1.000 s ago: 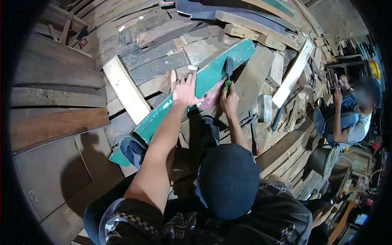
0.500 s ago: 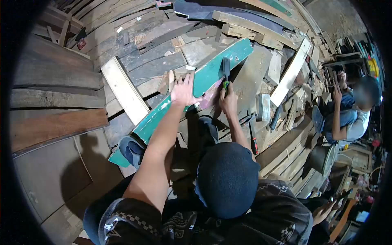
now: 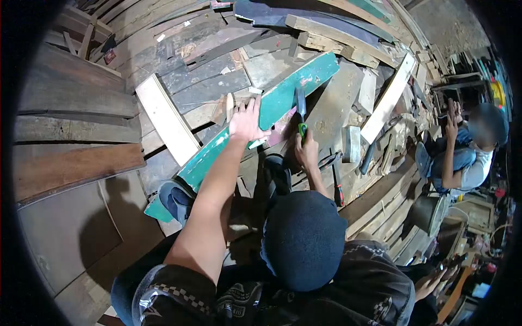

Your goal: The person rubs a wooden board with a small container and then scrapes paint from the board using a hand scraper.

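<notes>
A long green-painted board [image 3: 278, 111], chipped along its edges, lies at a slant in front of me. My left hand [image 3: 248, 120] presses flat on its middle, fingers spread. In my right hand [image 3: 308, 150] is a chisel [image 3: 300, 101] with a wide flat metal blade and a green and black handle. The fingers are wrapped round the handle. The blade points away from me at the board's right edge; whether it touches the wood I cannot tell. A shoe [image 3: 175, 198] is by the board's near end.
White planks lie to the left [image 3: 166, 119] and right [image 3: 387, 98]. Pliers [image 3: 330, 158] and a red-and-black handled tool [image 3: 338, 187] are right of my right hand. Another person [image 3: 462, 146] sits at the right. Stacked timber [image 3: 76, 114] borders the left.
My right hand has drawn back slightly towards me with the chisel, and its blade has turned to catch more light. My left hand stays on the board.
</notes>
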The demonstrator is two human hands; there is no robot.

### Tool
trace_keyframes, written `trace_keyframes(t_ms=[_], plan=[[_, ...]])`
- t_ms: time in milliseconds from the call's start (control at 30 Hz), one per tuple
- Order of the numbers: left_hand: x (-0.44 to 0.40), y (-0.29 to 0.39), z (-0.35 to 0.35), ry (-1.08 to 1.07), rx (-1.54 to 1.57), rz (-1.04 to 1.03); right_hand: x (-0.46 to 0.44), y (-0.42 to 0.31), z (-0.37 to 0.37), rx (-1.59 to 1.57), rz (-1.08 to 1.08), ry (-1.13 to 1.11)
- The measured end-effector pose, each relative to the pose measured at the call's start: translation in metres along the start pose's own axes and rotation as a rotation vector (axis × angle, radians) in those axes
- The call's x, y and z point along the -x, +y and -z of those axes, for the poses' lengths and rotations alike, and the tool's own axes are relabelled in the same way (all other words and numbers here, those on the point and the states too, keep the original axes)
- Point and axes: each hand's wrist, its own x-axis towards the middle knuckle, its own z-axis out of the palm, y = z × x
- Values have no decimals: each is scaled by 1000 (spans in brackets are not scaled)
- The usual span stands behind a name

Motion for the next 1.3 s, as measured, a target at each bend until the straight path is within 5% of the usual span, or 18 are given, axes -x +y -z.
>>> trace_keyframes(t_ms=[333, 567, 667, 933, 1300], plan=[[-1, 5, 11, -54, -23, 21, -106, 0, 12, 127, -121, -104], [0, 0, 1, 28, -1, -4, -56, 0, -5, 152, 94, 130], [-2, 1, 6, -15, 9, 5, -29, -15, 1, 183, -193, -72], [0, 3, 8, -50, 9, 25, -100, -39, 15, 89, -247, -98], [1, 2, 2, -17, -18, 22, -55, -35, 15, 154, -258, -158]])
